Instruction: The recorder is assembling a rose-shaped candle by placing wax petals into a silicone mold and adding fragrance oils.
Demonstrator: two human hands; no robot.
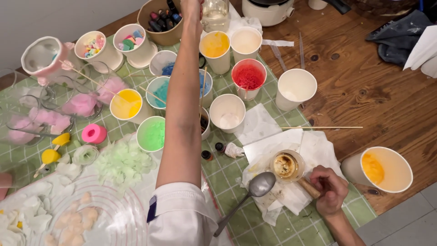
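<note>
Wooden-handled small melting pot (287, 166) sits on white paper sheets (314, 148) near the worktop's (364, 95) right edge; the right hand (331, 189) is closed around its handle. A metal spoon (255, 191) lies just beside it. The left hand (191, 7) stretches far across the paper cups of coloured wax (248, 77) toward a clear glass jar (215, 13), its fingers cut off by the frame, so its grip cannot be told

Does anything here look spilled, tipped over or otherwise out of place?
Yes. One paper cup with orange residue lies on its side at the table's right edge, past the green mat. A thin wooden stick lies loose across the crumpled, stained paper towels near the right hand.
</note>
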